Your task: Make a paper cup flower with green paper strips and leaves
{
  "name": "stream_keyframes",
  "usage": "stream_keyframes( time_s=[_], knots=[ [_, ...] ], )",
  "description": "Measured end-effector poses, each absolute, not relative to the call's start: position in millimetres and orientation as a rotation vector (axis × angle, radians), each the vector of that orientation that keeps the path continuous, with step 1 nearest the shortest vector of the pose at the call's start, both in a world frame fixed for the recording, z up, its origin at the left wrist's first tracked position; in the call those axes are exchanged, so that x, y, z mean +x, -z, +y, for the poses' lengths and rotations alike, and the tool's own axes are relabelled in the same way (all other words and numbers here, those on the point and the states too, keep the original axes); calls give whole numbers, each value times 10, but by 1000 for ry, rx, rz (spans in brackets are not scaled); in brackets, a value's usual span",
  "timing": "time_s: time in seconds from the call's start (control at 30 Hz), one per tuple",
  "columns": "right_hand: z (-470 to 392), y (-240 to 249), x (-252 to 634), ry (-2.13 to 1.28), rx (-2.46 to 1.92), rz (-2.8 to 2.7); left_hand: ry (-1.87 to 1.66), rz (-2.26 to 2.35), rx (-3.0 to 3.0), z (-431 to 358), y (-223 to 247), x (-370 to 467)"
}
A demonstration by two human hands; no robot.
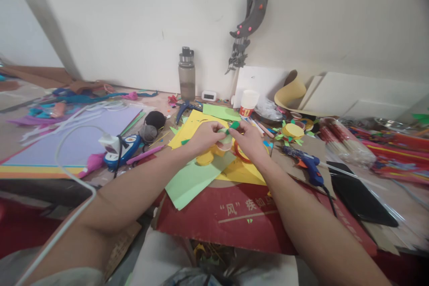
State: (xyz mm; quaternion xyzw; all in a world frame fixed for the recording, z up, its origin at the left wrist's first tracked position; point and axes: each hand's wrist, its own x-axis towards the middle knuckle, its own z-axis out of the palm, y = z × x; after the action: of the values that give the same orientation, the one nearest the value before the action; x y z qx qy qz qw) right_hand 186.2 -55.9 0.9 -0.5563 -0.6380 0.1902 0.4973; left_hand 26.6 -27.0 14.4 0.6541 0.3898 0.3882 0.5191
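Observation:
My left hand (208, 137) is closed on a small pale round paper piece (225, 142), its fingers partly hiding it. My right hand (247, 137) pinches a small dark green paper strip (233, 128) right above that round piece, and the fingertips of both hands nearly meet. Just under my left hand are yellow paper rolls (204, 158). An orange-red tape ring (241, 153) lies beneath my right hand. Below are light green sheets (187, 185) and yellow sheets (243, 173) on a red cardboard (214, 214).
At the right are a blue glue gun (311, 167), a black phone (362, 194) and a yellow roll with green paper leaves (292, 131). A bottle (187, 76) and a paper cup (249, 102) stand at the back. A power strip (122, 152) with a white cable lies left.

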Motion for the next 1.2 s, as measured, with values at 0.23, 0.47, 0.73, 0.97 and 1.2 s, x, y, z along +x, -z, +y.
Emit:
stream_keyframes(
  time_s=[0.23,0.47,0.73,0.97,1.2],
  knots=[
    [-567,-17,1819,-523,-1322,-1515,-958,899,1577,-215,-81,251],
    [-520,-24,1906,-695,-1325,-1321,-903,742,1602,-140,-122,194],
    [-460,-29,2030,-665,-1447,-1303,-358,1153,2477,-98,-180,88],
    [-506,-63,1996,-690,-1488,-1406,-271,1181,2608,-158,-160,173],
    [-539,-84,1972,-715,-1476,-1498,-576,1059,2335,-171,-132,135]
  ],
)
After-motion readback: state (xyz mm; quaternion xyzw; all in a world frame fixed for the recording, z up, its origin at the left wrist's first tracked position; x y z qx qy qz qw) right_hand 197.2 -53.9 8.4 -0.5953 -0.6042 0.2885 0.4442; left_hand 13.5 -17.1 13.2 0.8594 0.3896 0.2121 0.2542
